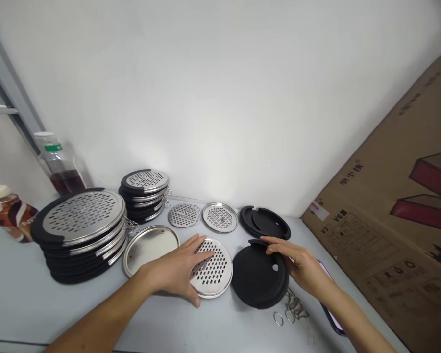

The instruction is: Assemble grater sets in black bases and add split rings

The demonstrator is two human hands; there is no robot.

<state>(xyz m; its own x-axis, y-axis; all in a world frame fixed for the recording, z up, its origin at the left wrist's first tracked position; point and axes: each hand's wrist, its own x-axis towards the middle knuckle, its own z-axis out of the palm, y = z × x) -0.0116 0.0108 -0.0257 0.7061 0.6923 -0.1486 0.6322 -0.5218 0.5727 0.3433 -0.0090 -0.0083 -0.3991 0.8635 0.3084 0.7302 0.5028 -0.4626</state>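
Note:
My left hand [176, 269] spans the left side of a round metal grater disc [215, 269], its thumb at the near edge and its fingers spread over the slotted face. The disc seems to sit in or on a shallow metal dish on the table. To its right, my right hand [297, 260] grips the rim of a round black cover [257, 277], which is tilted and has a small hole near the fingers. A bare metal dish [152, 247] lies left of my left hand. Behind are a loose grater plate [184, 215] and a rimmed grater disc [220, 217].
Stacked black-rimmed graters [84, 215] with chains stand at left, a second stack [145, 181] behind. More black covers [270, 223] lie near the wall. Rings and chains [296, 306] and a phone [336, 321] are at right, beside a large cardboard box [382, 235]. Bottles [64, 171] stand far left.

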